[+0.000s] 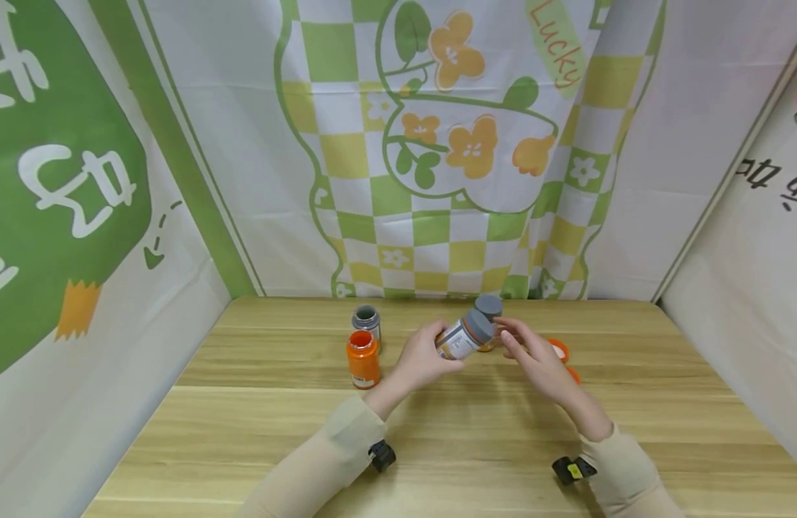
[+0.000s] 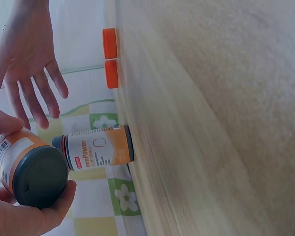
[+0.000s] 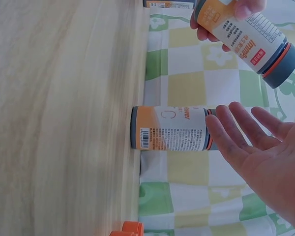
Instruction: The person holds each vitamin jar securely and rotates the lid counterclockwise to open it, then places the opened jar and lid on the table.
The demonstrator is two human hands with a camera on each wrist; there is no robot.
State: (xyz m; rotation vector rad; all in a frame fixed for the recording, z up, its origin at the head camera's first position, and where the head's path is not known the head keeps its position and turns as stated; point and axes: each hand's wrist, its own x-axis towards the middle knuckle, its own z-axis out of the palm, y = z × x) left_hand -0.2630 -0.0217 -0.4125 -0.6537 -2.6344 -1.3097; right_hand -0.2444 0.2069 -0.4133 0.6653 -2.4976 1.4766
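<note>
My left hand [image 1: 419, 362] grips a pill bottle [image 1: 460, 341] with a white-and-orange label, raised over the table and tilted with its grey cap [image 3: 283, 66] up to the right. In the left wrist view its dark base faces the camera. My right hand [image 1: 539, 365] is held beside that cap, fingers spread and nothing in them. Behind, a second bottle [image 3: 172, 129] of the same kind stands upright on the table, its grey cap on. The right fingertips overlap its top in the right wrist view.
To the left stand an uncapped orange bottle [image 1: 363, 367] and, behind it, an uncapped grey bottle [image 1: 366, 317]. Two orange caps [image 1: 559, 350] lie on the wooden table [image 1: 256, 424] at the right, behind my right hand. A patterned curtain [image 1: 431, 230] hangs along the back edge.
</note>
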